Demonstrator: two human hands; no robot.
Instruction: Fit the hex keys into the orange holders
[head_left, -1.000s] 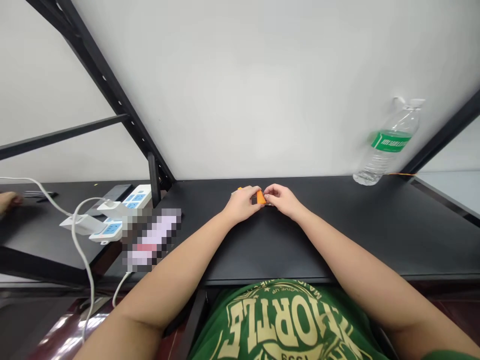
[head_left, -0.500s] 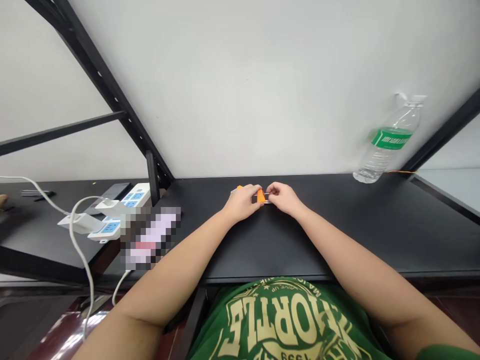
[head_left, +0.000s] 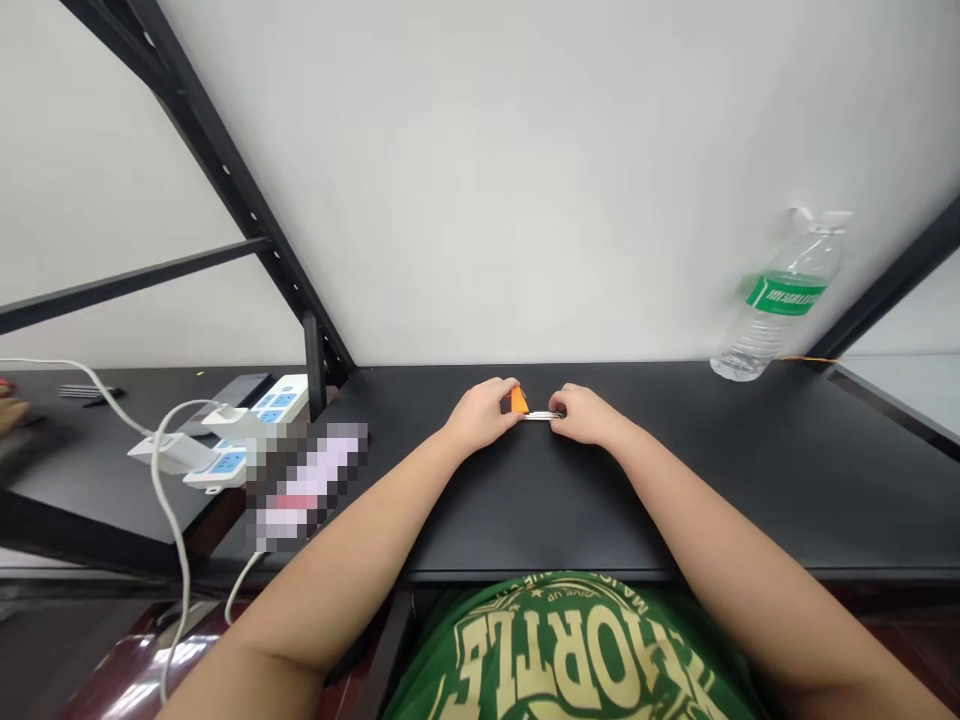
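A small orange piece [head_left: 519, 401] with slim silver metal bars [head_left: 538, 416] reaching to its right is held just over the black tabletop, or resting on it; I cannot tell which. My left hand [head_left: 484, 412] pinches the orange piece between thumb and fingers and covers its left side. At the right end, the thumb and curled fingers of my right hand [head_left: 581, 413] grip the silver bars. Both hands are closed, a short gap apart. The exact kind of this orange and silver object cannot be made out.
On the left lie a white power strip [head_left: 289, 400] with plugged-in chargers [head_left: 176, 452], a white cable [head_left: 166, 510] and a blurred-out phone [head_left: 315, 480]. A clear bottle with a green label [head_left: 786, 293] stands by the wall at right. A black metal frame [head_left: 247, 215] rises at left.
My right hand has moved a little to the right, away from the left, and more of the silver bars shows between them. The whole view has shifted slightly.
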